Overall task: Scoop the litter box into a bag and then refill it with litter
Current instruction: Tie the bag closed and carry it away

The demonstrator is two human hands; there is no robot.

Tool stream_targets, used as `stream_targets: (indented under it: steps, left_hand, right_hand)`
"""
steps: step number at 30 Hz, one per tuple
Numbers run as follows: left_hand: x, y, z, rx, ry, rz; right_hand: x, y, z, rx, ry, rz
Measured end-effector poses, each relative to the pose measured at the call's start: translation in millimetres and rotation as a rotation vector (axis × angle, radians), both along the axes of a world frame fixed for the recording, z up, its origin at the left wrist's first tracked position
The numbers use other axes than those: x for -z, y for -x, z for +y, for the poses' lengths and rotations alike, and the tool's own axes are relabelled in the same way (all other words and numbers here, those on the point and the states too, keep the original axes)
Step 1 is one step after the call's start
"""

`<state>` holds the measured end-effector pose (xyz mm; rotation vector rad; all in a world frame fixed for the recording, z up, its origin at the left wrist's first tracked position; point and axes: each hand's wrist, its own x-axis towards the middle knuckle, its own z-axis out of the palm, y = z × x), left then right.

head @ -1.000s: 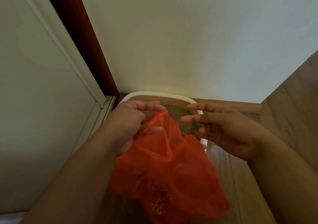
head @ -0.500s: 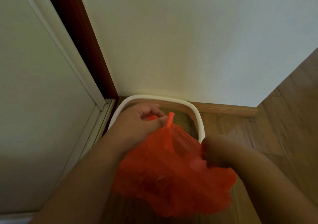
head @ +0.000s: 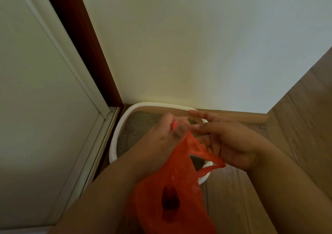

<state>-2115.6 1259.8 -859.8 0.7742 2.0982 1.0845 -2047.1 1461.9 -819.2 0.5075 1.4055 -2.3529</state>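
Half a second back the right hand (head: 231, 144) was balled low against the bag's side; now it sits up beside the left hand (head: 159, 140), above the litter box (head: 115, 144), fingers spread and mostly straight, one loop handle of the orange bag (head: 172, 194) draped under its palm; whether any finger actually pinches that loop, cannot tell; left hand is closed, thumb and fingers clamped on the bag's other top edge, a bit of orange poking out at the fingertips; motion blur there. Reads as working the mouth apart, so scooping not yet started; no scoop in sight; a dark gap shows lower in the plastic, could be an opening or a fold, cannot tell.

Bag hangs over the near-right part of the litter box, covering its near rim; long axis runs from the hands down toward the camera, mouth end up at the hands, closed bottom toward the viewer, out of frame. Litter box sits on the floor in the corner, far rim against the wall (head: 179, 54), left rim beside the door frame (head: 100, 126); brownish litter (head: 136, 126) visible in its far-left part.
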Motion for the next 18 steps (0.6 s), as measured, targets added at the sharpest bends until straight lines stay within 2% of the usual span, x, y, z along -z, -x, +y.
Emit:
stream_targets:
  steps: [1, 2, 4, 6, 7, 10, 12, 15, 16, 18]
  left_hand:
    - [-2.8, 3.1, 2.4, 0.023, 0.027, -0.029]
    - [-9.9, 3.6, 11.5, -0.036, 0.06, -0.022]
    - [-20.4, 0.0, 4.3, -0.058, 0.028, 0.143]
    - [-16.3, 3.6, 9.3, -0.203, -0.071, 0.321]
    - [-16.5, 4.1, 8.6, -0.284, -0.093, 0.35]
    - [-12.7, 18.2, 10.1, -0.461, -0.158, 0.213]
    - [-12.0, 18.8, 7.7, -0.487, -0.204, 0.092]
    - [-11.8, 18.0, 10.9, -0.562, -0.253, -0.054]
    - [-12.9, 17.8, 11.1, -0.588, -0.281, -0.105]
    - [-16.6, 15.9, 12.0, -0.586, -0.297, -0.164]
  right_hand:
    - [-2.0, -0.7, -0.2, -0.01, 0.041, 0.011]
    - [-3.1, -1.2, -0.1, -0.018, 0.082, 0.022]
    - [-5.4, -1.4, -0.8, 0.011, 0.166, 0.051]
    - [-6.2, 0.4, -3.2, 0.093, 0.188, 0.105]
    - [-6.3, 0.8, -4.7, 0.138, 0.138, 0.143]
    - [0.4, 0.8, -0.2, 0.14, -0.323, 0.274]
    - [2.0, -3.7, 4.9, -0.069, -0.501, 0.333]
    - [-0.9, -10.5, 5.1, -0.468, -0.497, 0.432]
    - [-0.4, -11.0, 2.5, -0.528, -0.469, 0.468]
    - [-0.9, -10.1, -5.4, -0.506, -0.39, 0.459]
